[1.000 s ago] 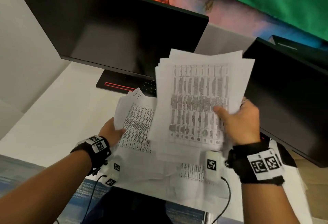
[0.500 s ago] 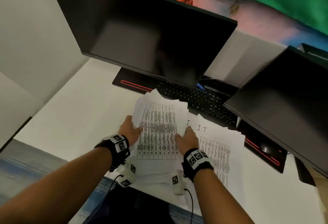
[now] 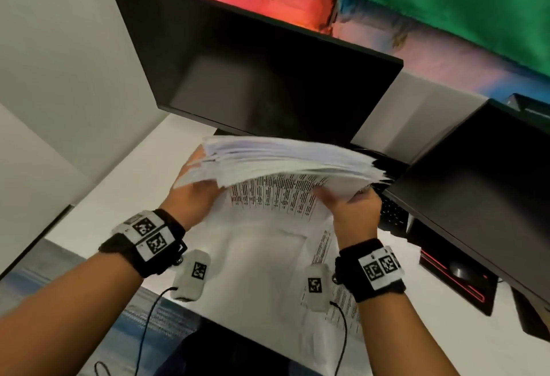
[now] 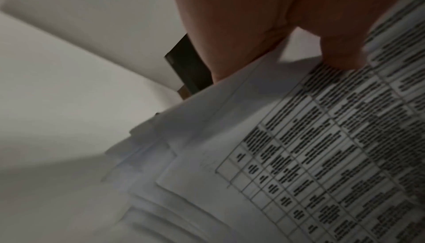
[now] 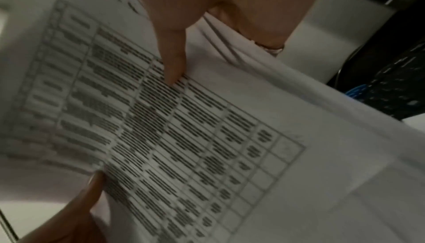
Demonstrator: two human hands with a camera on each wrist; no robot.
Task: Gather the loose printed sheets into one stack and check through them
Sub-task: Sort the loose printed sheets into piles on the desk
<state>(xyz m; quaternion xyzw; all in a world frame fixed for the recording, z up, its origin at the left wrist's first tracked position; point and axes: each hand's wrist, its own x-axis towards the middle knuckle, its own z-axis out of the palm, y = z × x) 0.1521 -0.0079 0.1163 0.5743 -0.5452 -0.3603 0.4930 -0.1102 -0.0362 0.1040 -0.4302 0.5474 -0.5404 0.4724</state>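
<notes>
— What's the biggest thing in front of you?

— Your two flat black monitors: one [image 3: 253, 72] straight ahead, glossy and dark, another [image 3: 482, 197] angled in at your right. Under them runs the white, smooth surface [image 3: 98, 206].

— And the paper?

— You hold the stack [image 3: 282, 164] up off the surface, in front of the middle monitor. It is thin white paper, edges ragged and fanned, bowed in an arch. The sheet facing you bears a printed grid of dark text rows. More sheets [image 3: 268, 259] lie flat on the surface beneath it.

— How do my hands sit?

— Your left hand [image 3: 190, 194] grips the stack's left end, thumb on the printed side, fingers [image 3: 193, 158] curled behind. Your right hand [image 3: 354, 212] grips the right end, thumb pressed on the grid, fingers clamped behind the paper.

— Anything smaller?

— A black keyboard [image 3: 390, 212] shows just beyond your right hand, partly under the right monitor. Each wrist wears a fuzzy black band [image 3: 140, 244] with square black-and-white markers.
</notes>
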